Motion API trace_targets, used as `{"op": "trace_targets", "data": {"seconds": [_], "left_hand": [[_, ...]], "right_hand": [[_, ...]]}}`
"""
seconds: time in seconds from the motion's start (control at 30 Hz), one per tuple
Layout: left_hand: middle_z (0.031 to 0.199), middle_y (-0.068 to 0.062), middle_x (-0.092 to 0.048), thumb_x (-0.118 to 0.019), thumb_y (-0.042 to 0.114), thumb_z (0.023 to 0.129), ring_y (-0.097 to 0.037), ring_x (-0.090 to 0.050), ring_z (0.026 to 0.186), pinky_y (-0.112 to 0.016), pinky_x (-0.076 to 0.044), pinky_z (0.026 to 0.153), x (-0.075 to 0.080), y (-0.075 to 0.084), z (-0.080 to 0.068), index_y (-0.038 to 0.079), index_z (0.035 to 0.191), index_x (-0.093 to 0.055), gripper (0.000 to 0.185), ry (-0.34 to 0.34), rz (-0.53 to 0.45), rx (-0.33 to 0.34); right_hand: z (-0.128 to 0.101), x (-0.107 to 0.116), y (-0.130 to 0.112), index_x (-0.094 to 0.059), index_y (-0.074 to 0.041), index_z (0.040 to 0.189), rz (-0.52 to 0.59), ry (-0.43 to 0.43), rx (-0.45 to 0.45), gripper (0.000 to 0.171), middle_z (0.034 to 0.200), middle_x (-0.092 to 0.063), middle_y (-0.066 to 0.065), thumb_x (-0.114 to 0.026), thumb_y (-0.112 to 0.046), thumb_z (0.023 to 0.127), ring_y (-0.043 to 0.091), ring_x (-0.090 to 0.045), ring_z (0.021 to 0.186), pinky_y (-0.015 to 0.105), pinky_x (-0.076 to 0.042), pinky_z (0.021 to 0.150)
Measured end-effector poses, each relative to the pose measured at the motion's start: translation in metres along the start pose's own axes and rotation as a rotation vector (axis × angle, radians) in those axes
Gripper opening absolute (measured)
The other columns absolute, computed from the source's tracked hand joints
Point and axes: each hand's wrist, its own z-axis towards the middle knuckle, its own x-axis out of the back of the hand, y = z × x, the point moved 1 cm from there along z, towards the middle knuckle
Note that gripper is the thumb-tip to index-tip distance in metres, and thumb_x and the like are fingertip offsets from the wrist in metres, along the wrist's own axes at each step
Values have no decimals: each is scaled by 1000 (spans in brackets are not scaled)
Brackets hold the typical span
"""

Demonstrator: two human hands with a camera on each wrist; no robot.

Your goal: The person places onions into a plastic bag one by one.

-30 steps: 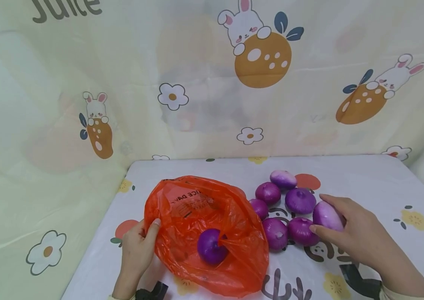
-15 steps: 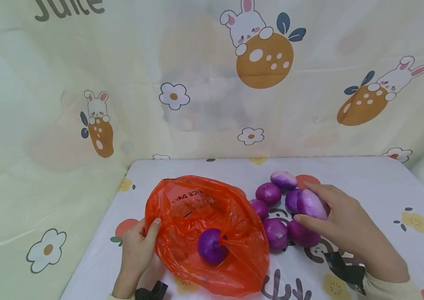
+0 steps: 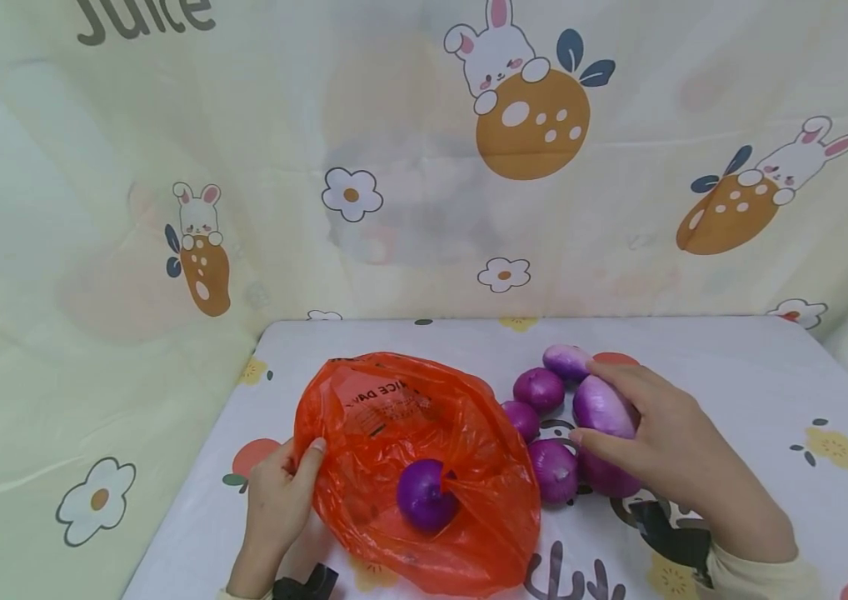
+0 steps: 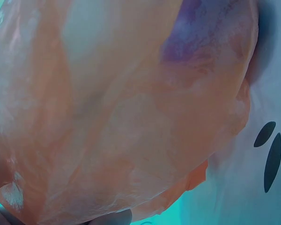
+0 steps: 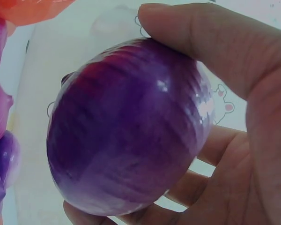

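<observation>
My right hand (image 3: 656,433) grips a purple onion (image 3: 602,407) (image 5: 131,126) and holds it just above a cluster of several purple onions (image 3: 551,467) on the table. An orange plastic bag (image 3: 409,450) lies open to the left of the cluster, with one purple onion (image 3: 424,497) inside it. My left hand (image 3: 281,492) pinches the bag's left rim, thumb on the plastic. In the left wrist view the orange bag (image 4: 122,112) fills the frame, with a purple shape showing through it.
The table (image 3: 754,367) wears a white cloth printed with flowers and cartoon figures. A cream curtain (image 3: 394,167) with rabbit and orange prints hangs close behind and to the left. The table's far right part holds no objects.
My right hand has lifted an onion from the right end of the cluster and carried it leftward toward the bag. The left hand and the bag have stayed put.
</observation>
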Motion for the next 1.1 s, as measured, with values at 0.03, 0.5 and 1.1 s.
{"op": "trace_targets", "data": {"seconds": [0.03, 0.5, 1.1], "left_hand": [[70, -2, -68, -64, 25, 104, -18, -57, 62, -23, -52, 55, 0, 0, 0, 5, 103, -75, 24, 0, -1, -3], [74, -1, -71, -64, 30, 104, -19, -60, 62, -23, -56, 59, -1, 1, -1, 6, 109, -76, 28, -5, -23, 14], [73, -1, -70, -65, 28, 104, -19, -59, 63, -23, -56, 60, -3, -2, 0, 5, 107, -76, 26, 0, -18, -10]], "right_hand": [[0, 0, -1, -50, -14, 154, 7, -3, -1, 88, 143, -57, 21, -88, -46, 81, 47, -59, 119, 59, -62, 72], [4, -9, -16, -50, -16, 155, 19, 7, 82, 88, 145, -58, 19, -90, -41, 81, 45, -59, 120, 61, -61, 77], [9, -22, -43, -57, -15, 147, 63, -10, 152, 79, 141, -62, 11, -90, -39, 80, 43, -55, 128, 57, -62, 76]]}}
